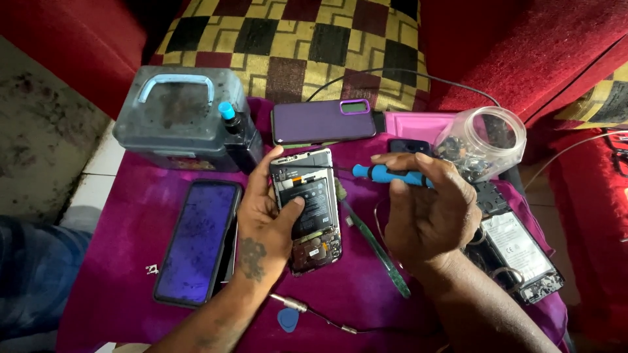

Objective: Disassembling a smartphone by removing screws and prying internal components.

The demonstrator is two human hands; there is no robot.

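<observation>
Nearest me, by the front edge of the magenta cloth (131,216) that is covering the table, a blue pick (288,319) is lying just beside a thin cable with a metal plug (290,302); a green pry tool (378,252) is slanting across the cloth between my wrists.

My left hand (265,225) is cradling the opened phone (307,209) at the middle of the cloth, fingers wrapped around its left edge and underside, thumb pressing across the dark battery; so this hand is closed on it. The back cover is already off and the battery and boards are showing bare, which I am judging to mean the opening is done and the work inside is in hand; how many screws are remaining I cannot tell.

My right hand (428,209) is pinching the blue screwdriver (386,174) in a narrow grip, fingertips closed on its handle, the thin shaft pointing left and reaching the phone's top end.

Toward the left edge a dark phone (196,238) is lying screen up, with a tiny metal part (152,268) near it; at the right edge another stripped phone (520,252) is resting. Farther back a purple-cased phone (324,121), a pink tray (418,124), a clear jar of small parts (484,140) and a grey box with a blue handle (176,117) are lining the far edge; beyond them a checked cushion (294,39) is leaning.
</observation>
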